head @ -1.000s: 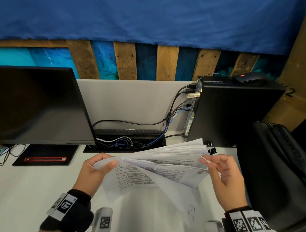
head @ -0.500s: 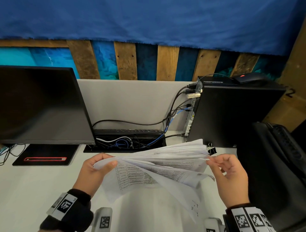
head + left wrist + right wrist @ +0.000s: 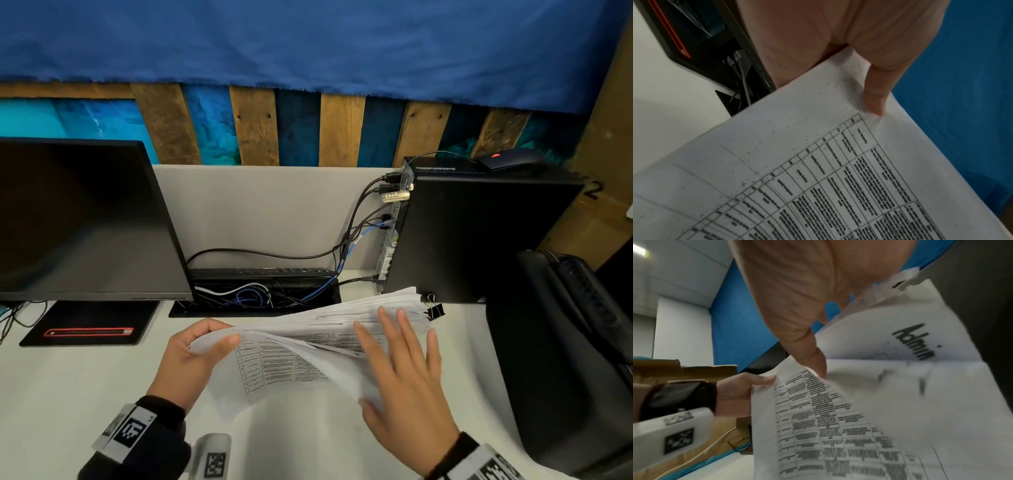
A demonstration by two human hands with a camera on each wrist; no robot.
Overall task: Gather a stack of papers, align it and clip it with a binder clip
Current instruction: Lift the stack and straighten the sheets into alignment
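A loose stack of printed papers (image 3: 284, 356) hangs fanned out above the white desk (image 3: 68, 394), with its lower sheets drooping towards me. My left hand (image 3: 212, 337) grips the stack's left corner, thumb on top; the left wrist view shows that thumb (image 3: 875, 97) pressed on the table-printed sheet (image 3: 818, 162). My right hand (image 3: 407, 370) lies over the right part of the stack with its fingers straight and spread. In the right wrist view its thumb (image 3: 807, 353) touches a sheet's edge beside the papers (image 3: 859, 418). A black binder clip (image 3: 435, 310) sits on the desk just past the stack's far right corner.
A dark monitor (image 3: 78, 219) stands at the left. A black computer tower (image 3: 479, 240) with a mouse (image 3: 510, 161) on top stands at the right, and a black bag (image 3: 565, 359) is in front of it. A cable tray (image 3: 260, 291) runs along the back.
My right hand has let go of the stack's right edge, which it was pinching, and now lies spread over the sheets. The lower sheets have swung. The left hand keeps its grip.
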